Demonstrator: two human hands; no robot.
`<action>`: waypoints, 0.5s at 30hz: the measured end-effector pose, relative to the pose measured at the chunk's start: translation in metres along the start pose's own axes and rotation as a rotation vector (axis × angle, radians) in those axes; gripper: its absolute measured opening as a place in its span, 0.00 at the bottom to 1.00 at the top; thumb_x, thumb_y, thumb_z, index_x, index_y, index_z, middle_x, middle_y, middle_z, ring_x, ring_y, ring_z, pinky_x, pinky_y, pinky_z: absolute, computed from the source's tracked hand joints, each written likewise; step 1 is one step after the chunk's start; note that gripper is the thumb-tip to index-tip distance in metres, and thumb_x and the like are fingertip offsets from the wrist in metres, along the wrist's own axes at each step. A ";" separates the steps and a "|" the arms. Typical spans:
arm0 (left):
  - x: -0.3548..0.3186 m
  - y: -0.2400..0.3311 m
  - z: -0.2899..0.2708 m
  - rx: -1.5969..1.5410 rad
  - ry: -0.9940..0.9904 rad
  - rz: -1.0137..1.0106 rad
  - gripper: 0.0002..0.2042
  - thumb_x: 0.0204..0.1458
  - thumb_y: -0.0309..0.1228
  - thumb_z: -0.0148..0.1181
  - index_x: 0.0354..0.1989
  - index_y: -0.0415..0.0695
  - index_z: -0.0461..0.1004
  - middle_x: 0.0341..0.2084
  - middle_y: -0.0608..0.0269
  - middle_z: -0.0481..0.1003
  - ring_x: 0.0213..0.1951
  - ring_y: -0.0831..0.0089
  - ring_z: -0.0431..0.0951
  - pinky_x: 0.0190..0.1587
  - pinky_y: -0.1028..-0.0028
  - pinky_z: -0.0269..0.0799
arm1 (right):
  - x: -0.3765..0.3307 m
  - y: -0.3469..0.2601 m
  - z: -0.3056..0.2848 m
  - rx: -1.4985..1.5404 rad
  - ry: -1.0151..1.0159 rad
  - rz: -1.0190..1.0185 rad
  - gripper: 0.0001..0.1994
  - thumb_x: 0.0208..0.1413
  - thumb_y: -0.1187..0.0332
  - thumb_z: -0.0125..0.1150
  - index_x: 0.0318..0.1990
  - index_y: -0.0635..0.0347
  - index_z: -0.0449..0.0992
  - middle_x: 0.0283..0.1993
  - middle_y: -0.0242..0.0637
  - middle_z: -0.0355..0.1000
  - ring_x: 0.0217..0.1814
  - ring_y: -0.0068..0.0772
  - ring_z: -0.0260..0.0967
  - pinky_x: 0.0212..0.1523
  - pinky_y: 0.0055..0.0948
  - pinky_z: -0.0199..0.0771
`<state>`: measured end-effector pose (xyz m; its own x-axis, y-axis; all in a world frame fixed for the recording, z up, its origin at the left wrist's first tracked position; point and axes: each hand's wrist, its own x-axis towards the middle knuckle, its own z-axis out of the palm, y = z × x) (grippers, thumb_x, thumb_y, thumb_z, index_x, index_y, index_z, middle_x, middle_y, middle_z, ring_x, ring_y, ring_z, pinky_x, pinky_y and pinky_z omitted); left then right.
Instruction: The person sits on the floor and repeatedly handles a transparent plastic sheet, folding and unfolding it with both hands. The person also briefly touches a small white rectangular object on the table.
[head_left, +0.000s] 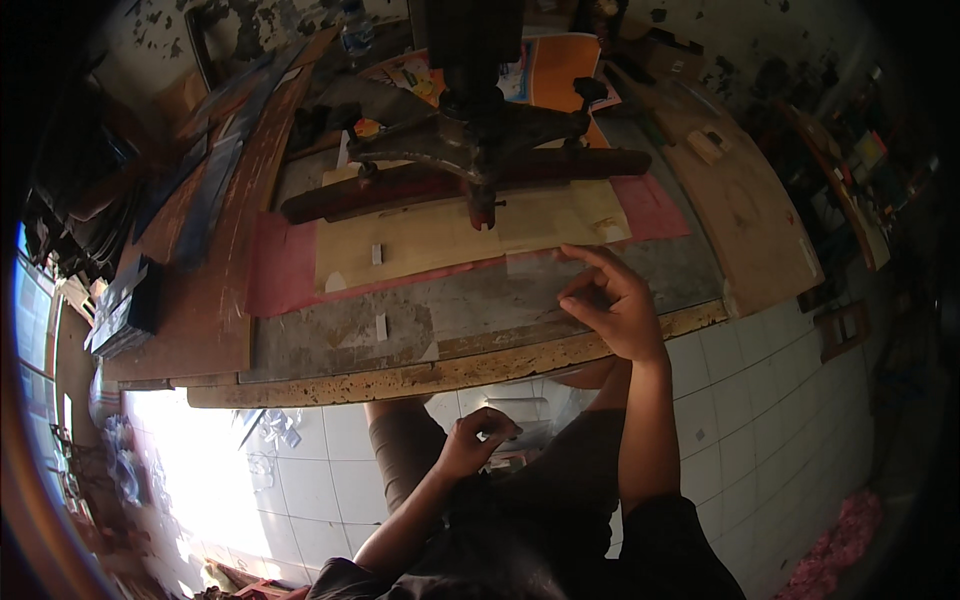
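Observation:
My right hand [612,305] hovers over the front part of the worktable [470,320], close to the near edge of a cream sheet [415,240]. Its index finger reaches out, the thumb stands apart from it, and nothing shows between them. Low over my lap is my left hand [477,442], its fingers curled toward the thumb. Whether anything sits in that pinch is too small to tell. Beyond it lies clear plastic [530,415]. The cream sheet rests on a pink sheet [280,262]. One small pale piece [377,254] lies on the cream sheet, another [381,326] on the bare tabletop.
A dark metal press [480,140] with a long reddish bar [400,188] stands over the sheets. Brown boards flank the table, left [215,290] and right [745,200]. A black box [130,305] sits at far left. Orange printed sheets [565,70] lie behind the press.

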<state>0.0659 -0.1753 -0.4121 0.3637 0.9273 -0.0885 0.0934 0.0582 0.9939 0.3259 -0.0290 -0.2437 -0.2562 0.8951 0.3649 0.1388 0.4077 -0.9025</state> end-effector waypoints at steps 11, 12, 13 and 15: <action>0.000 -0.004 -0.002 0.018 0.004 -0.028 0.08 0.64 0.28 0.68 0.44 0.34 0.82 0.38 0.58 0.86 0.46 0.71 0.88 0.53 0.70 0.82 | 0.001 -0.001 -0.001 -0.027 -0.013 -0.006 0.30 0.57 0.82 0.70 0.69 0.59 0.74 0.65 0.39 0.77 0.47 0.21 0.82 0.44 0.21 0.77; 0.000 -0.003 -0.002 0.037 0.004 -0.027 0.08 0.64 0.28 0.68 0.44 0.34 0.82 0.38 0.58 0.87 0.46 0.71 0.88 0.53 0.70 0.81 | 0.000 -0.001 -0.001 -0.033 -0.012 -0.002 0.30 0.57 0.82 0.70 0.69 0.60 0.74 0.65 0.39 0.77 0.47 0.21 0.82 0.45 0.21 0.77; 0.000 -0.002 -0.002 0.022 0.005 -0.036 0.08 0.64 0.28 0.68 0.44 0.35 0.82 0.38 0.58 0.87 0.46 0.71 0.88 0.53 0.70 0.81 | 0.000 -0.001 -0.002 -0.039 -0.012 0.002 0.30 0.57 0.82 0.70 0.69 0.60 0.74 0.65 0.39 0.77 0.47 0.21 0.82 0.45 0.22 0.77; 0.001 0.000 -0.002 -0.009 0.008 -0.055 0.08 0.64 0.28 0.68 0.44 0.35 0.82 0.38 0.58 0.87 0.46 0.71 0.88 0.53 0.70 0.81 | 0.000 0.000 -0.002 -0.014 -0.023 0.005 0.31 0.57 0.83 0.70 0.70 0.61 0.73 0.66 0.41 0.75 0.48 0.23 0.81 0.47 0.23 0.79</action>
<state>0.0641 -0.1740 -0.4119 0.3507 0.9257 -0.1421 0.1048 0.1120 0.9882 0.3279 -0.0286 -0.2435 -0.2772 0.8927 0.3554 0.1530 0.4061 -0.9009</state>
